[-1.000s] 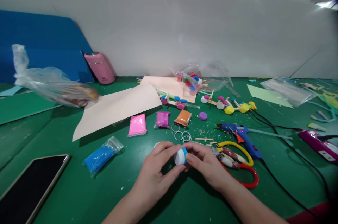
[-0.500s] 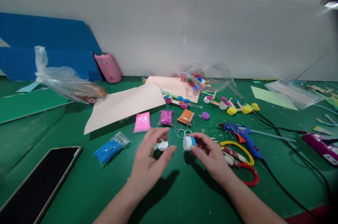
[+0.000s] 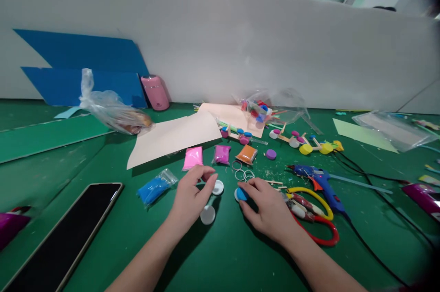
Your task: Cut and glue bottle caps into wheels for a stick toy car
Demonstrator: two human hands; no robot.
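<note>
Curled loosely, my left hand (image 3: 190,198) has its thumb and index tips near each other, with a gap behind them and nothing visibly held. Just right of its thumb lies a small white cap (image 3: 218,187), and a round whitish disc (image 3: 207,215) is below it, near the palm. The fingers of my right hand (image 3: 266,207) are closed on a blue cap (image 3: 242,194) with a white cap (image 3: 237,195) against its left side, low at the table. Thin white rings (image 3: 239,174) lie just beyond the right hand.
Pink (image 3: 193,158), purple (image 3: 222,154), orange (image 3: 246,154) and blue packets (image 3: 156,187) lie ahead and left. A phone (image 3: 67,237) is at left. Scissors (image 3: 325,241) and a blue glue gun (image 3: 321,182) with a cord lie right. Small wheeled models (image 3: 237,134) stand behind.
My right hand has lowered the blue and white caps toward the table. My left hand's thumb and index tips have come closer together, and the whitish disc now shows. The view has shifted slightly.
</note>
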